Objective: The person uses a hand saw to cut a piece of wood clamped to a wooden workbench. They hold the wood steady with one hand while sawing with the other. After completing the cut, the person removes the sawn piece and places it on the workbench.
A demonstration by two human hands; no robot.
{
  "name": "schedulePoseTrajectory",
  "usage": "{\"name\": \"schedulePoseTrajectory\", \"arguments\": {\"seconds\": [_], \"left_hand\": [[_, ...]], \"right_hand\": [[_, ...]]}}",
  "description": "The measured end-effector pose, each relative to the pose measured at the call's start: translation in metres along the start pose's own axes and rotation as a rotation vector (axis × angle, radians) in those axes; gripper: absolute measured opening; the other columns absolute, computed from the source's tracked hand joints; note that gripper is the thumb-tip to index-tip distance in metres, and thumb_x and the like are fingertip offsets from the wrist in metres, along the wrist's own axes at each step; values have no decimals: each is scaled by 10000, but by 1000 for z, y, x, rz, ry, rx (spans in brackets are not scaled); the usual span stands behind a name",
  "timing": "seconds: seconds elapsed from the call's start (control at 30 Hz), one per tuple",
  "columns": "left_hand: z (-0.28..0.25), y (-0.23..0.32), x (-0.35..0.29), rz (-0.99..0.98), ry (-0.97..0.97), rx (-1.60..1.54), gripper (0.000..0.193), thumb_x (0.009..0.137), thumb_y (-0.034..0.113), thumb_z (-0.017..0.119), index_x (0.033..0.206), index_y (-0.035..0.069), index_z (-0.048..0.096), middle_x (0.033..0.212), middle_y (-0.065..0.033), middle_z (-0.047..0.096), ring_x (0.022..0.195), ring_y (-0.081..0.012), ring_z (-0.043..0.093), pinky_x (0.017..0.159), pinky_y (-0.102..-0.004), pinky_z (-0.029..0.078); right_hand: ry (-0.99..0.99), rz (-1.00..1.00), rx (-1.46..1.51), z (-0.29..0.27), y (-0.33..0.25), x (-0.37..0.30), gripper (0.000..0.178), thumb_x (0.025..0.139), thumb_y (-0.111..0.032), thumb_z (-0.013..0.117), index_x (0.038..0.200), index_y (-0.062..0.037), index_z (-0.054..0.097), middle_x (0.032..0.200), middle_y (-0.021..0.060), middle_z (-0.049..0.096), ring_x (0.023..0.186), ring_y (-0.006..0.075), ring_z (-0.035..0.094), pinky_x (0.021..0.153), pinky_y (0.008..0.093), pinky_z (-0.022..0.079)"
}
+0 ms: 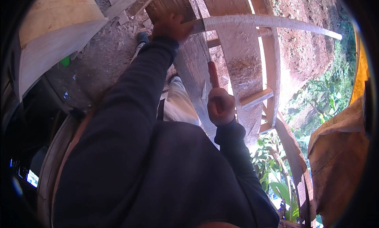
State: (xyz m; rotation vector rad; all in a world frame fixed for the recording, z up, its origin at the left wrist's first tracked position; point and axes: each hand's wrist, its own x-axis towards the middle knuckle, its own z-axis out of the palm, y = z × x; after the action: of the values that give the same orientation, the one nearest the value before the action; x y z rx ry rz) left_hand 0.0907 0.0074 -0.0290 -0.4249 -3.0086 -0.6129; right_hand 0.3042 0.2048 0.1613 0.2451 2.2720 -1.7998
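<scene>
A long pale wooden strip (268,21) lies across the planks of a rough wooden bench (241,70), its far end reaching out to the right. My left hand (171,28) is closed on the strip's left end and presses it down on the bench. Lower and to the right, my right hand (221,105) is wrapped round the reddish-brown handle of a handsaw (213,74). From the handle the thin dark blade runs up to the strip, just right of my left hand. The blade's teeth are too blurred to make out.
A large pale wooden panel (59,50) stands at the upper left. Wood scraps and shavings litter the dirt floor (90,80). Gaps show between the bench planks. Green plants (323,93) grow on the right, near a brown sheet (339,149).
</scene>
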Motion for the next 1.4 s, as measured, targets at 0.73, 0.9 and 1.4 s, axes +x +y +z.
{"name": "schedulePoseTrajectory", "arguments": {"seconds": [0.73,0.9,1.4], "left_hand": [[3,-6,-3,72,-60,84,552,945,635,648,1023,100,760,1077,-160,728,1087,-361,697,945,-492,568],[-21,8,-1,-93,-87,26,565,937,651,651,1049,110,767,1099,-147,724,1083,-358,699,940,-506,573],[-11,-1,3,-25,-38,12,495,938,596,667,1052,125,766,1118,-133,738,1084,-377,690,960,-528,547]], "right_hand": [[94,-81,15,8,13,100,167,924,65,572,1023,-52,640,858,93,668,718,103,584,663,282,473],[102,-42,108,-23,-3,35,191,933,91,549,1031,-51,633,883,55,673,695,69,542,641,260,438],[32,8,52,-37,-34,-3,238,892,127,543,1033,-53,608,1164,159,759,687,66,555,620,273,439]]}}
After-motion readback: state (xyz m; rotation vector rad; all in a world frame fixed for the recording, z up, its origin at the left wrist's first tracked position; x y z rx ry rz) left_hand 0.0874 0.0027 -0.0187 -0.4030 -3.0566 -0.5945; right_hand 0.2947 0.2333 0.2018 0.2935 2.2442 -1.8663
